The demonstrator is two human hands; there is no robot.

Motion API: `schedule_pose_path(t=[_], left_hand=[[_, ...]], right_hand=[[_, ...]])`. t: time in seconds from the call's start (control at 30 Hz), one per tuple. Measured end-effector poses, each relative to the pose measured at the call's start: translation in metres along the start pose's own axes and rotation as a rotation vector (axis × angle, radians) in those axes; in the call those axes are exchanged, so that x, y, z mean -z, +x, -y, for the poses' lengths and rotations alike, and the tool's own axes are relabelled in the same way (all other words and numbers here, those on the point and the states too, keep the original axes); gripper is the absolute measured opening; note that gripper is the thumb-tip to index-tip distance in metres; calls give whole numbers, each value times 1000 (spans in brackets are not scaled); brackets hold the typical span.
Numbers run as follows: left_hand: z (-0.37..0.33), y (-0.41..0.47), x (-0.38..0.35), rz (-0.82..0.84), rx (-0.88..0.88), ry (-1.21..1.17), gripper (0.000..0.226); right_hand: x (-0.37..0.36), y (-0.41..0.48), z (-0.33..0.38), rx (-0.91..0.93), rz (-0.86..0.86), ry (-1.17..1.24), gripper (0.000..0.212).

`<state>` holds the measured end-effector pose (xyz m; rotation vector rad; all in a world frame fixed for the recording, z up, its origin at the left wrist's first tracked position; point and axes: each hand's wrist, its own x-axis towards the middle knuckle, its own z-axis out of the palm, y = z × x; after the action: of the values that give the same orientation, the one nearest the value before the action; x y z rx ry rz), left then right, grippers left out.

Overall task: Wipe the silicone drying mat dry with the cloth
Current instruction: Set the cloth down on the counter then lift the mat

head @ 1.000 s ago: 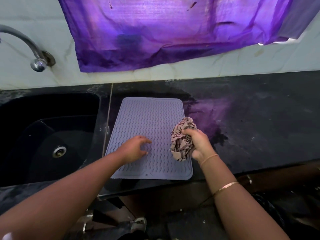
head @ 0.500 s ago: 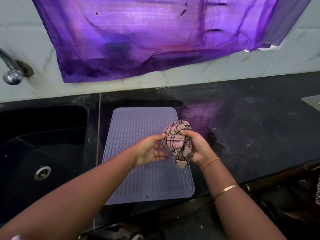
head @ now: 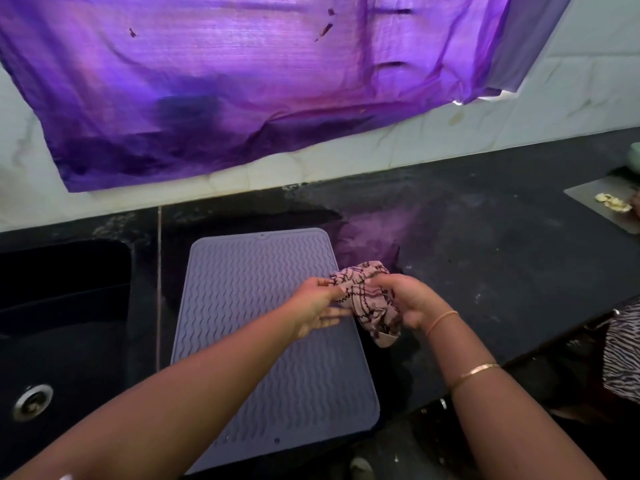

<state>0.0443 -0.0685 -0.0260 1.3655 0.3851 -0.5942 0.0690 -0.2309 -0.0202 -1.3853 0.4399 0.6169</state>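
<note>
The grey silicone drying mat (head: 270, 341) lay flat on the dark counter (head: 502, 258), just right of the black sink (head: 65, 327). Above the mat's right edge, the right hand (head: 410, 299) gripped the bunched patterned cloth (head: 370, 299), while the left hand (head: 317, 306) pinched its left corner, other fingers spread. Beyond, a purple sheet (head: 242, 84) hung on the pale wall.

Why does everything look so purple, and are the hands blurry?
Head view: daylight glows through the purple sheet on the wall, tinting the dark counter beside the mat; the left hand has smeared fingertips, motion blur; the wide lens bends the counter's edges.
</note>
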Motion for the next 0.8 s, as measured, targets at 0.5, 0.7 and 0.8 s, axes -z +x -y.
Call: schedule_pose_path(t=[0.5, 0.7, 0.8], left_hand=[[-4, 88, -65, -503, -251, 705, 47], [10, 100, -63, -440, -416, 1066, 44], [12, 100, -56, -398, -379, 1154, 49]], right_hand=[[77, 82, 43, 270, -304, -551, 66], [67, 83, 10, 549, -272, -1125, 31], [66, 84, 6, 585, -290, -1200, 30]])
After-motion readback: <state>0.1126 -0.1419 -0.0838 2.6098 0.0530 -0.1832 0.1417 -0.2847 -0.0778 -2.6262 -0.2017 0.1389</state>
